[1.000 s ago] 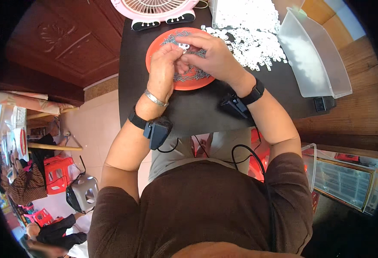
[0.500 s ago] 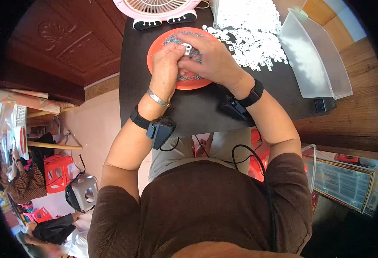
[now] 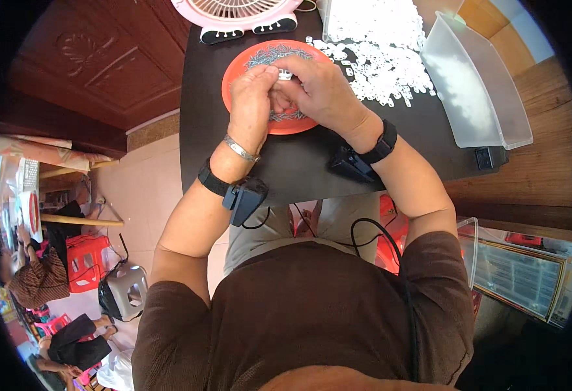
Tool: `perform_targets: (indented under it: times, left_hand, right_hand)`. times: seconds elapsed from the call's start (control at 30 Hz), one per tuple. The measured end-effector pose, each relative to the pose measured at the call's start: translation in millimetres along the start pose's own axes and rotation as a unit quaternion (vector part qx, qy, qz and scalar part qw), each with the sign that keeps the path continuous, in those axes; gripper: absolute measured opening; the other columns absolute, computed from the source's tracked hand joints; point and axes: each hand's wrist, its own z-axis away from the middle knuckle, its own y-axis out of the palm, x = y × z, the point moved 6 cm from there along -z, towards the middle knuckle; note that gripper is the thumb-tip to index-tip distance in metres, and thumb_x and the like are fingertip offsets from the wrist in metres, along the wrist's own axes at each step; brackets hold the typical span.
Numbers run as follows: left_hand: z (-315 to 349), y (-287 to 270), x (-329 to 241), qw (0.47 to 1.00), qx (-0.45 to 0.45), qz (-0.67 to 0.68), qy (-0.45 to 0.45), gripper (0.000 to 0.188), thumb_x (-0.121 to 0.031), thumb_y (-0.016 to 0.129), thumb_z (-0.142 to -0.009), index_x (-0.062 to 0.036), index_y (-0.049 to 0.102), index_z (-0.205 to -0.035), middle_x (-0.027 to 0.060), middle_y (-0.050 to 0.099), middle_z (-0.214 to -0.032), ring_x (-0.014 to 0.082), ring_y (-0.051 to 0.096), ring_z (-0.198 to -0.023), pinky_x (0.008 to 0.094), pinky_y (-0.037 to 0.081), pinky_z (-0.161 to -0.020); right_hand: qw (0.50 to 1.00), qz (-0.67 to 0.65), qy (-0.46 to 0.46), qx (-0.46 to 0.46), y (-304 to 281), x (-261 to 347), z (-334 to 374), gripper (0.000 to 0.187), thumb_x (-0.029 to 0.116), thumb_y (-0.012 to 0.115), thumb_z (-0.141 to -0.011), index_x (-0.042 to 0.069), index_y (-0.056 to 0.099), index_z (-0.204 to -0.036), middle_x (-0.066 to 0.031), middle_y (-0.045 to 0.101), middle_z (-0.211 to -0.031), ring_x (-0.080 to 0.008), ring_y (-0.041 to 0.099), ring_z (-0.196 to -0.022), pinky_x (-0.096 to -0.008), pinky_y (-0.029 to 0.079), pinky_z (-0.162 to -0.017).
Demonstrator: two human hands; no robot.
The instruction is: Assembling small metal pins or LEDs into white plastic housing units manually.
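Above a round orange-red plate, between both sets of fingertips: one small white piece, bright and thin-looking, with dark openings in its face and part of its outline hidden by fingers. Left grip pinching the piece at its left end, thumb against forefinger. Right grip arched in from the other side, thumb and forefinger bent close about the same piece; cannot tell whether pinching it too. Other fingers curled beneath, partly out of sight. At the left wrist, a silver bracelet, then a black strap with a dark boxy device. Inside the plate, under both hands, thin grey metal bits, like nails or screws, loosely strewn, plainest along the far rim. Just right of the plate, scattered over the dark counter, a spread of loose white pieces, small and round-cornered, many with dark holes. Beyond that, a clear container heaped with white. Farther right, a translucent bin, whitish inside. Beyond the plate, to the left, a pink fan on black shoe-shaped feet.
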Motion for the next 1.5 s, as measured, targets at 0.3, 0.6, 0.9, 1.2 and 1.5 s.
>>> perform_targets:
  times: [0.3, 0.6, 0.9, 1.2, 1.5]
  left_hand:
    - [4, 2, -5, 0.999, -0.009, -0.034, 0.009, 0.024, -0.017, 0.044, -0.089, -0.0042, 0.055, -0.073, 0.0041, 0.056, -0.061, 0.0099, 0.049, -0.049, 0.0215, 0.038, -0.047]
    - [0, -10, -8, 0.996, -0.057, -0.058, 0.046, 0.024, -0.017, 0.044, -0.091, -0.0032, 0.057, -0.077, 0.0026, 0.055, -0.061, 0.0083, 0.048, -0.05, 0.0211, 0.038, -0.047]
    - [-6, -10, -3, 0.997, -0.039, -0.061, 0.022, 0.021, -0.017, 0.045, -0.09, -0.003, 0.058, -0.081, 0.0029, 0.057, -0.063, 0.0093, 0.05, -0.052, 0.0209, 0.039, -0.049]
    - [-6, -13, -2, 0.996, -0.044, -0.082, 0.009, 0.021, -0.017, 0.045, -0.089, -0.004, 0.059, -0.079, 0.0016, 0.057, -0.062, 0.0082, 0.05, -0.051, 0.0206, 0.039, -0.049]
    - [-6, -10, -2, 0.995, -0.042, -0.091, -0.009, 0.022, -0.018, 0.045, -0.089, -0.0044, 0.059, -0.079, 0.0017, 0.057, -0.062, 0.0079, 0.049, -0.05, 0.0201, 0.038, -0.049]
  right_hand:
    - [1.0, 0.004, 0.006, -0.02, -3, 3, 1, 0.014, 0.011, 0.061, -0.081, 0.006, 0.06, -0.093, -0.0102, 0.061, -0.063, -0.0236, 0.061, -0.055, -0.0298, 0.048, -0.051]
    - [0.987, 0.048, -0.05, -0.146, -40, 3, -13, 0.017, 0.019, 0.063, -0.078, 0.006, 0.063, -0.089, -0.013, 0.062, -0.069, -0.0301, 0.061, -0.064, -0.0356, 0.048, -0.057]
    - [0.712, 0.572, -0.025, -0.407, -233, -16, 15, 0.016, 0.017, 0.062, -0.078, 0.003, 0.064, -0.086, -0.0175, 0.061, -0.076, -0.0353, 0.06, -0.071, -0.04, 0.046, -0.059]
    - [0.927, 0.209, 0.251, 0.182, -79, -113, 4, 0.019, 0.027, 0.065, -0.071, 0.012, 0.069, -0.082, -0.0094, 0.066, -0.077, -0.0266, 0.063, -0.075, -0.0363, 0.049, -0.068]
    - [0.889, 0.353, 0.209, 0.203, -52, -115, 11, 0.017, 0.018, 0.061, -0.07, 0.01, 0.069, -0.083, -0.0127, 0.066, -0.083, -0.0296, 0.063, -0.081, -0.0388, 0.05, -0.071]
